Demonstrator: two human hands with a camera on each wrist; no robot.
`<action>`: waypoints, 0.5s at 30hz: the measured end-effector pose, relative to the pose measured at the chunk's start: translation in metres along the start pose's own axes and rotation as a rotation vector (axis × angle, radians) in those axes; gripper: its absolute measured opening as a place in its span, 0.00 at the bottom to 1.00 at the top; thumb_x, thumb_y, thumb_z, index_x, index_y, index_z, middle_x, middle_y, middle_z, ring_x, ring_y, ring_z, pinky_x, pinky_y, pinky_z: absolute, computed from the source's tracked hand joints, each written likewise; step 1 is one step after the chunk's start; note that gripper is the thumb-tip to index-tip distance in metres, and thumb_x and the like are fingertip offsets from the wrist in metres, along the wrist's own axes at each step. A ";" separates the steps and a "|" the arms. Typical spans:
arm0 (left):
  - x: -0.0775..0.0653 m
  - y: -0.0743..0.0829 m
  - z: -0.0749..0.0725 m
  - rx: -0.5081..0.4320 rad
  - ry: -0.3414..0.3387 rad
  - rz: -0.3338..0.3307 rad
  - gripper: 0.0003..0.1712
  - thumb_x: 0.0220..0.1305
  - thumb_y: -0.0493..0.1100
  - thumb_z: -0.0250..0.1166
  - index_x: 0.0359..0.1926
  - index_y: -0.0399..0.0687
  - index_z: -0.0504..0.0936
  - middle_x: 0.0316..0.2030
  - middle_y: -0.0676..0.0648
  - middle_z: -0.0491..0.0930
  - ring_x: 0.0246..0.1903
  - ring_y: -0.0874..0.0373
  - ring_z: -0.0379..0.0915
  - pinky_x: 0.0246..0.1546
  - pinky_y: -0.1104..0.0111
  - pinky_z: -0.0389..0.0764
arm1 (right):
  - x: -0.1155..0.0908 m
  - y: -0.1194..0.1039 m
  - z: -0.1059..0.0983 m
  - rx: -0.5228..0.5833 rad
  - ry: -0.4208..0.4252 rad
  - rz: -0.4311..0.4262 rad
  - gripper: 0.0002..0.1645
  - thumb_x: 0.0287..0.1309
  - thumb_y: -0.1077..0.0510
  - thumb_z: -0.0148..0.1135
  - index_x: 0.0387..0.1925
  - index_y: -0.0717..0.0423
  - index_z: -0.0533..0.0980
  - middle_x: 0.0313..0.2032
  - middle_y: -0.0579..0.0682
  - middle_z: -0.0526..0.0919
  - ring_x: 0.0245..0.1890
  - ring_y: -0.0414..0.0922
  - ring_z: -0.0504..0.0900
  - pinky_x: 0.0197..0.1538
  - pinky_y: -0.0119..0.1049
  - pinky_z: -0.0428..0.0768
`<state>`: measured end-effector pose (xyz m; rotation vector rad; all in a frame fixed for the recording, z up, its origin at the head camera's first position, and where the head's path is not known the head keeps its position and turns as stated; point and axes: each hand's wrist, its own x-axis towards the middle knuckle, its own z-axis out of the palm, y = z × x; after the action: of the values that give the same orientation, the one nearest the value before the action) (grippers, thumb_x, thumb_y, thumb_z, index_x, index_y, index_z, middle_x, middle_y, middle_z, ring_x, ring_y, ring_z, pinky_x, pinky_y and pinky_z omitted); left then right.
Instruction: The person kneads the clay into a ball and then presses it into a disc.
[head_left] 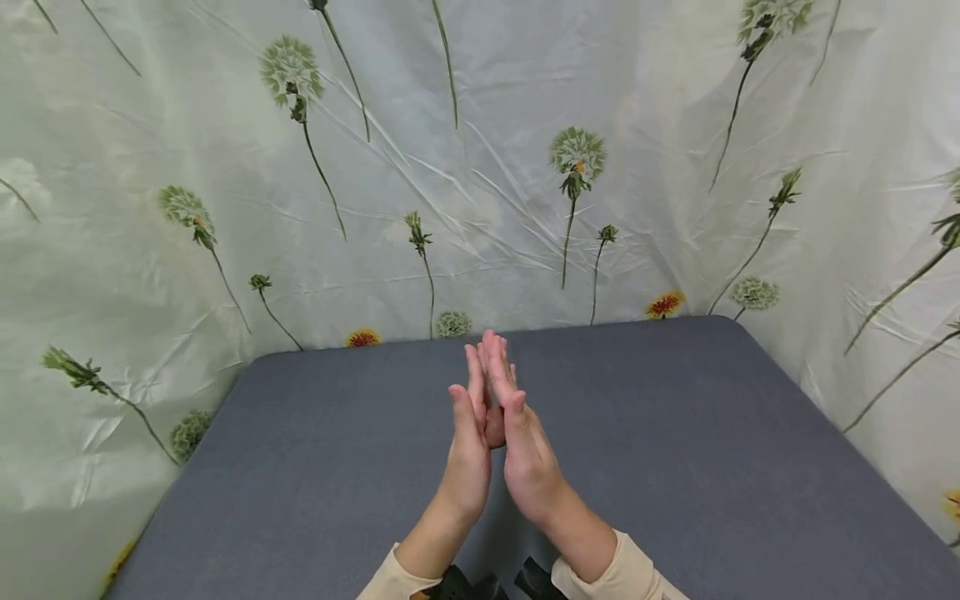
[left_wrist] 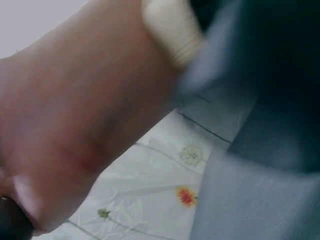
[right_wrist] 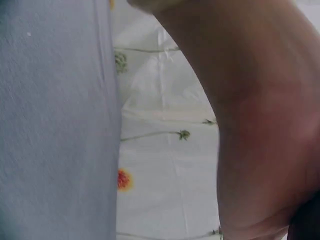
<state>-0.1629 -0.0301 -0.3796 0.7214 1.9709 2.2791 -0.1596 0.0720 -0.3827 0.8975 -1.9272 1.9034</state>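
Observation:
Both hands stand upright, palms facing each other, over the middle of the grey table in the head view. A small rounded reddish-brown lump sits between the palms. My left hand presses it from the left with straight fingers. From the other side my right hand presses it, fingers also straight and pointing away. The fingertips of the two hands come close together at the top. In the wrist views a bare wrist and the heel of a hand fill much of the picture, with a dark rounded edge at the palm.
The grey tabletop spreads around the hands. Behind it and at both sides hangs a pale sheet printed with dandelions and orange flowers. Cream sleeves and black straps show at the bottom edge.

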 end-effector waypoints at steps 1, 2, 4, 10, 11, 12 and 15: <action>-0.001 -0.002 0.003 0.005 -0.011 0.001 0.47 0.76 0.77 0.12 0.86 0.62 0.22 0.88 0.57 0.28 0.87 0.52 0.34 0.84 0.43 0.39 | 0.001 0.001 -0.004 0.011 0.000 0.006 0.43 0.86 0.36 0.12 0.87 0.55 0.39 0.88 0.49 0.39 0.88 0.51 0.34 0.83 0.23 0.36; -0.002 -0.003 0.006 0.012 -0.025 -0.003 0.47 0.76 0.76 0.12 0.86 0.61 0.22 0.87 0.56 0.26 0.87 0.51 0.30 0.84 0.41 0.37 | 0.002 0.002 -0.008 0.029 0.003 0.019 0.44 0.85 0.35 0.12 0.88 0.54 0.37 0.88 0.48 0.38 0.88 0.53 0.35 0.83 0.22 0.41; -0.004 -0.005 0.012 0.027 -0.052 -0.010 0.47 0.77 0.76 0.11 0.86 0.59 0.22 0.87 0.54 0.22 0.87 0.49 0.23 0.83 0.38 0.33 | 0.004 0.006 -0.015 0.066 0.009 0.050 0.45 0.83 0.31 0.12 0.88 0.50 0.34 0.88 0.48 0.36 0.88 0.57 0.36 0.80 0.21 0.53; -0.007 0.002 0.012 0.064 -0.018 -0.009 0.47 0.74 0.78 0.09 0.86 0.66 0.25 0.86 0.61 0.19 0.87 0.51 0.21 0.81 0.36 0.27 | 0.004 0.020 -0.018 0.146 -0.057 0.161 0.47 0.80 0.28 0.11 0.87 0.47 0.27 0.88 0.48 0.30 0.75 0.30 0.65 0.52 0.21 0.76; -0.006 0.004 0.010 0.068 -0.002 -0.006 0.47 0.73 0.78 0.09 0.86 0.68 0.25 0.86 0.62 0.20 0.87 0.51 0.23 0.82 0.37 0.29 | 0.003 0.021 -0.015 0.143 -0.067 0.167 0.47 0.80 0.28 0.10 0.87 0.48 0.27 0.88 0.49 0.30 0.62 0.26 0.73 0.45 0.22 0.75; -0.005 0.006 0.007 0.080 0.016 -0.001 0.46 0.73 0.78 0.08 0.86 0.70 0.25 0.86 0.62 0.21 0.87 0.51 0.29 0.82 0.38 0.36 | 0.002 0.021 -0.012 0.131 -0.070 0.164 0.47 0.80 0.29 0.10 0.87 0.49 0.28 0.88 0.49 0.30 0.50 0.25 0.73 0.43 0.23 0.73; -0.001 0.008 -0.002 0.100 0.078 0.001 0.47 0.72 0.80 0.09 0.86 0.72 0.25 0.86 0.62 0.25 0.73 0.52 0.68 0.78 0.51 0.56 | 0.001 0.018 -0.003 0.096 -0.060 0.114 0.45 0.82 0.32 0.09 0.87 0.51 0.31 0.88 0.49 0.31 0.54 0.29 0.76 0.54 0.23 0.73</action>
<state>-0.1602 -0.0337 -0.3723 0.6498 2.1320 2.2569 -0.1717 0.0738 -0.3957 0.8988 -1.9758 2.0718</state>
